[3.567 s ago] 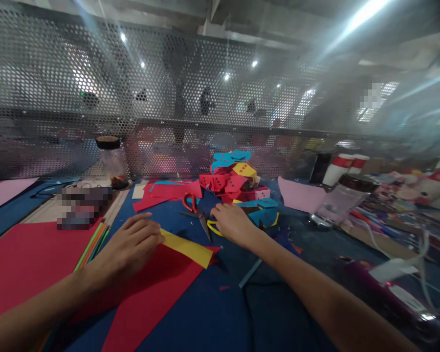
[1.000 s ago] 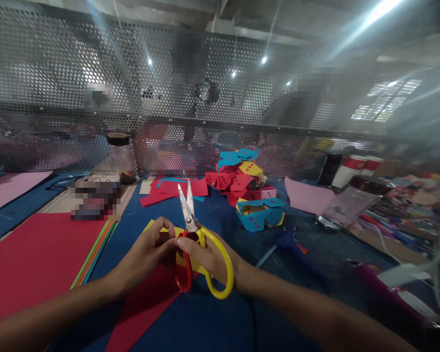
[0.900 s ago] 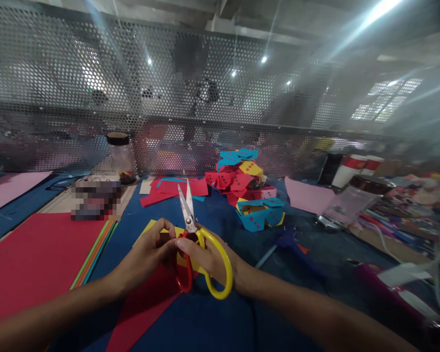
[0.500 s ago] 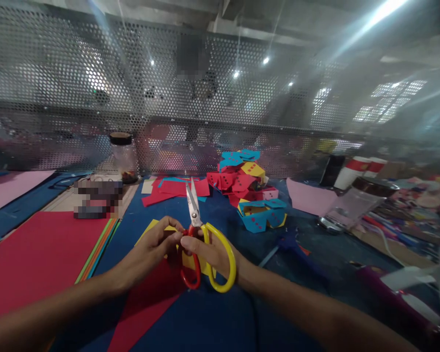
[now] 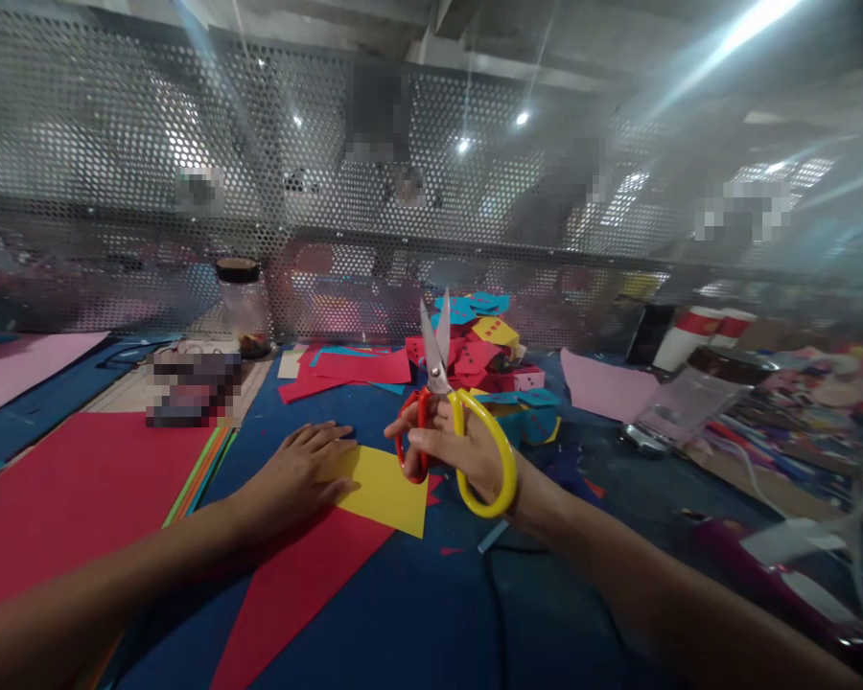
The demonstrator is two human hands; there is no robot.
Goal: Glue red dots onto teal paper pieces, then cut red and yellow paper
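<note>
My right hand (image 5: 467, 441) grips a pair of scissors (image 5: 438, 369) with one red and one yellow handle loop. The blades point up and away from me, slightly apart. My left hand (image 5: 306, 470) lies flat with its fingers stretched out on a yellow sheet of paper (image 5: 388, 489), covering its left part. Under the yellow sheet a red sheet of paper (image 5: 309, 585) reaches toward me across the blue table. Small red paper scraps (image 5: 435, 490) lie just right of the yellow sheet.
Folded red, yellow and blue paper pieces (image 5: 475, 356) are heaped behind the scissors. On the left lies a stack of coloured paper (image 5: 93, 508), with a jar (image 5: 244, 311) beyond. A second jar (image 5: 690, 402) and a purple glue gun (image 5: 755, 575) are at right. A perforated metal panel (image 5: 316, 192) closes the back.
My right hand has moved right and up with the scissors, away from the left hand. My left hand has gone from pinched fingers near the scissors to lying flat on the yellow paper.
</note>
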